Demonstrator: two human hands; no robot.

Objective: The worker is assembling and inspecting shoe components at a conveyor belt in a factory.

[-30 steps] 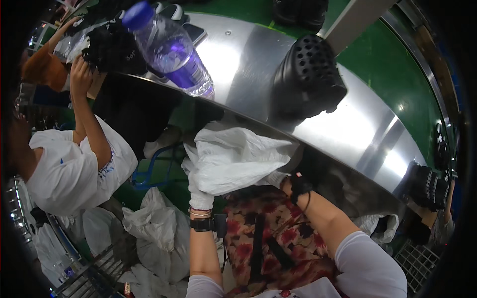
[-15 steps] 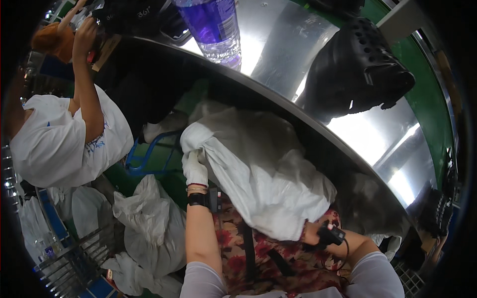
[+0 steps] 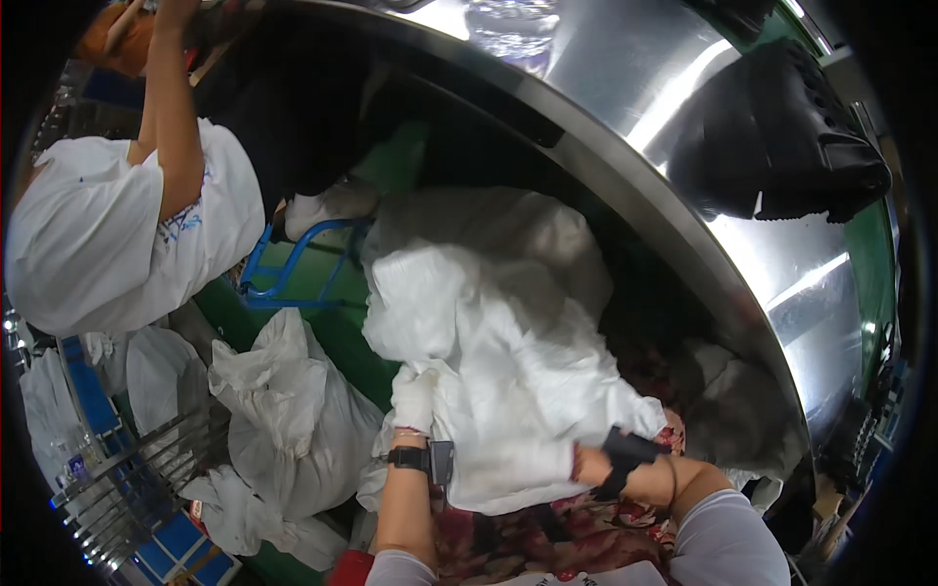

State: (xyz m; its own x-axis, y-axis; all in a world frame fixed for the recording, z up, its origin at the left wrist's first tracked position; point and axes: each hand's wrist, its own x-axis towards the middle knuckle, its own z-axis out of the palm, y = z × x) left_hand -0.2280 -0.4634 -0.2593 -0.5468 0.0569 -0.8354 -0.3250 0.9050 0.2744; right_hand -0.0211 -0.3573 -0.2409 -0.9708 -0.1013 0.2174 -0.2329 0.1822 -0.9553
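A large white plastic sack [image 3: 518, 293] lies bunched in front of me, its loose folds reaching over my lap. My left hand [image 3: 414, 398], in a white knitted glove, is closed on the sack's near left edge. Across the sack's near folds lies my right hand [image 3: 523, 463], also in a white glove; motion smears its fingers, so their grip cannot be made out. Dark straps with small boxes are on both wrists.
Beyond the sack curves a shiny metal table edge [image 3: 674, 234], with a black perforated item [image 3: 782, 137] on top. A co-worker in a white shirt [image 3: 137, 225] sits at left. Filled white bags [image 3: 293, 420], a blue metal frame [image 3: 288, 273] and a metal rack [image 3: 117, 488] stand nearby.
My left hand has come lower and nearer with the sack's edge. My right hand has moved left across the folds. The sack's top has spread, and the view has shifted.
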